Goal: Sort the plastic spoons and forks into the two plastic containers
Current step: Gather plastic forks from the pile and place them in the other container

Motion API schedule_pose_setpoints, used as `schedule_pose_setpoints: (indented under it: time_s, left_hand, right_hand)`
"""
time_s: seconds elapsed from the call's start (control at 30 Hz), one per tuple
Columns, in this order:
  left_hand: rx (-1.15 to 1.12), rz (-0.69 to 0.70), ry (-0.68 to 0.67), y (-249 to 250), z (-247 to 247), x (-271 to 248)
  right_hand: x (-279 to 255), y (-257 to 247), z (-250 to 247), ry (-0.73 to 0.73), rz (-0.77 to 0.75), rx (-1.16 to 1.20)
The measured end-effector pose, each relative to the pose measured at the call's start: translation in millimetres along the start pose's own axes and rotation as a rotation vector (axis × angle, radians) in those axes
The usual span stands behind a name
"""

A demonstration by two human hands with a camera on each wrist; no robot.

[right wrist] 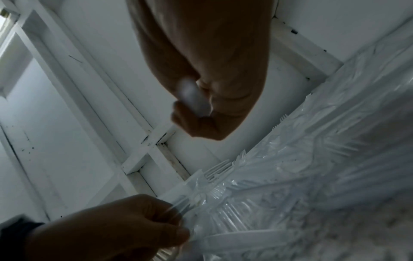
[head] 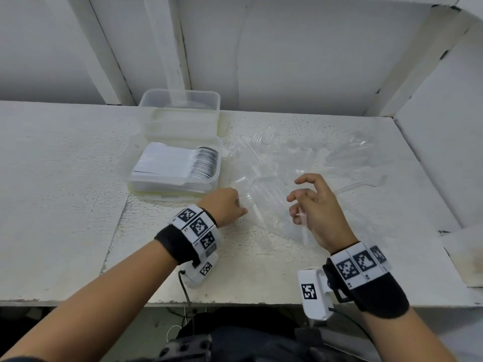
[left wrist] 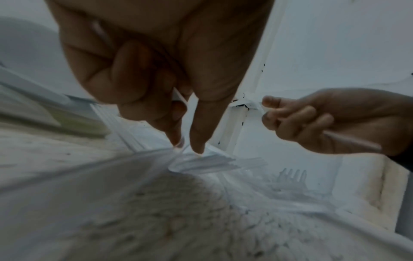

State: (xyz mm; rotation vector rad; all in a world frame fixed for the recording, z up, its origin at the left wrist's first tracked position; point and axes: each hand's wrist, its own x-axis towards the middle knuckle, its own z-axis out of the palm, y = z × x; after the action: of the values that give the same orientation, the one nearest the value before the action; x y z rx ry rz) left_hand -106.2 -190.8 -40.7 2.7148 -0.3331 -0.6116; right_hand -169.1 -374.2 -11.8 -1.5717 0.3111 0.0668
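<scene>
Lying spread in a loose heap on the white surface (head: 65,205), just right of the near container (head: 173,165): clear plastic forks (head: 264,142) and a crumpled clear wrapper (head: 352,158). Sitting packed in that near container, a neat row of white spoons (head: 170,163); standing directly behind it and touching it, the far container (head: 180,108), whose contents cannot be made out.

Left hand (head: 224,205) reaching into the heap's near-left edge, its grip pinching clear cutlery (left wrist: 178,98) between thumb and fingers, the rest of the fingers curled. Right hand (head: 316,205) hovering above the heap's near side, lower fingers curled around a white plastic piece (right wrist: 194,97), index finger and thumb arched loosely.

Running bare to the left of the near container, a wide stretch of surface up to the front edge. Closing in beyond the heap, white walls at the back and right.
</scene>
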Motion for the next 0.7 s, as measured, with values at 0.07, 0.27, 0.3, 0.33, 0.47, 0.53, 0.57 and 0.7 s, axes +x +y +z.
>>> schedule_pose_setpoints:
  time_s: [0.07,0.27,0.3,0.33,0.47,0.53,0.57,0.7]
  left_hand:
    - [-0.093,0.025,0.036,-3.1,-3.5,-0.6]
    - [-0.426,0.110,0.236,-11.2,-24.1,-17.0]
    - [-0.444,0.128,0.241,-12.2,-25.8,-21.3]
    - [-0.453,0.144,0.244,-12.8,-26.4,-25.2]
    - [-0.568,0.127,0.338,-14.9,-29.6,-36.8]
    - [-0.635,0.107,0.391,-17.7,-31.2,-40.9]
    - [-0.675,0.097,0.404,-18.9,-31.5,-43.2]
    - [-0.841,0.051,0.437,-23.4,-27.6,-49.6]
  right_hand:
    - [-1.0,3.2,-1.3,0.027,-0.007,-0.086]
    - [-0.2,2.2,9.1,-0.132,0.008,-0.589]
    - [1.6,2.4,14.4,-0.205,0.000,-0.701]
    - [4.1,3.6,20.3,-0.251,-0.005,-0.789]
    - [15.1,8.1,41.9,-0.293,-0.031,-1.044]
    - [18.8,13.0,49.9,-0.323,-0.040,-1.153]
    - [19.8,16.4,53.5,-0.325,-0.050,-1.202]
    - [21.5,25.1,60.5,-0.323,-0.092,-1.361]
